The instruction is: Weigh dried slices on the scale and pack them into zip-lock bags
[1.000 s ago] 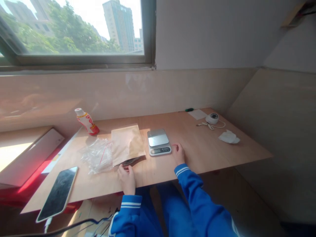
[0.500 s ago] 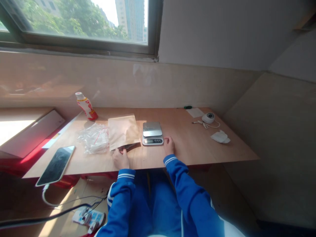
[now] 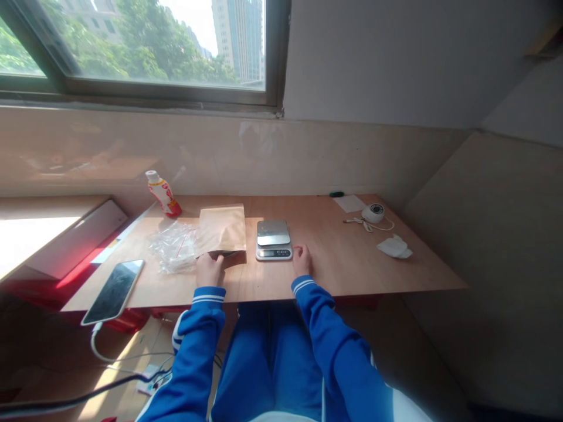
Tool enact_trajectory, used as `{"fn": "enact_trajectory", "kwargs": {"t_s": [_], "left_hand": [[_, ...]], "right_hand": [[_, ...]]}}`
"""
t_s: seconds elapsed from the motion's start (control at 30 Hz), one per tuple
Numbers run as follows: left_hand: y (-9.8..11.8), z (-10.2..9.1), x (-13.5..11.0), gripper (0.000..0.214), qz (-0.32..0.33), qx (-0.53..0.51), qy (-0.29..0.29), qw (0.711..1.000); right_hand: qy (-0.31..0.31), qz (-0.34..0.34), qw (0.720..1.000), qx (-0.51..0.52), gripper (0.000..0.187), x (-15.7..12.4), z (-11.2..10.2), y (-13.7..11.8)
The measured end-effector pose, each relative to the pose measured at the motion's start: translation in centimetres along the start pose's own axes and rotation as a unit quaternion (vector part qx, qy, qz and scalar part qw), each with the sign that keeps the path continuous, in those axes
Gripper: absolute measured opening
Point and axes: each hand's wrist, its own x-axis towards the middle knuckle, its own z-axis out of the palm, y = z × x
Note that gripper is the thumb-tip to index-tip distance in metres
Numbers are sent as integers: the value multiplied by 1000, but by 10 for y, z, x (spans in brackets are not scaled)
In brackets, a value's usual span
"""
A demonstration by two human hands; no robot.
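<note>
The left hand is positioned at the near edge of the kraft paper pouch. Its grip appears to pinch the near left corner; the fingertips are partly hidden. The pouch lies flat beyond this grip, its dark mouth gaping just to the grip's right. This orientation, mouth toward the person, presumably gives the fingers direct access to the edge, while the table bears the pouch's weight.

The right hand rests on the table with the fingers half curled. Its grip is released: no held item is visible. The index finger lies along the right side of the digital scale; light contact cannot be confirmed. The scale sits between the two grips, display facing the person, likely so that the readout and buttons can be seen and reached from this side.

Pose: both forearms extend forward from below, palms low and wrists near the table's front edge, which probably steadies them. The left forearm runs nearly straight; the right angles inward.

To the left of the left grip, a clear plastic bag lies just beside the pouch. Farther left and nearer the person, a smartphone overhangs the edge, attached to a cable.
</note>
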Motion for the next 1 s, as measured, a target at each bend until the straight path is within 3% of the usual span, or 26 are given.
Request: {"fn": "enact_trajectory", "kwargs": {"t_s": [0.2,0.37,0.57,0.73,1.0], "left_hand": [[3,-31,2,21,32,136,-75,987],[5,-36,-20,20,7,159,-57,986],[3,-16,-49,14,-8,45,58,997],[3,1,-65,19,-91,-146,42,984],[-10,8,-67,36,-141,-295,51,944]], "right_hand": [[-2,4,1000,4,17,0,0,1],[-11,5,1000,1,17,0,-1,-1],[-10,7,1000,-7,17,0,-1,-2],[-6,8,1000,-15,18,0,1,0],[-10,5,1000,-27,19,1,2,2]]}}
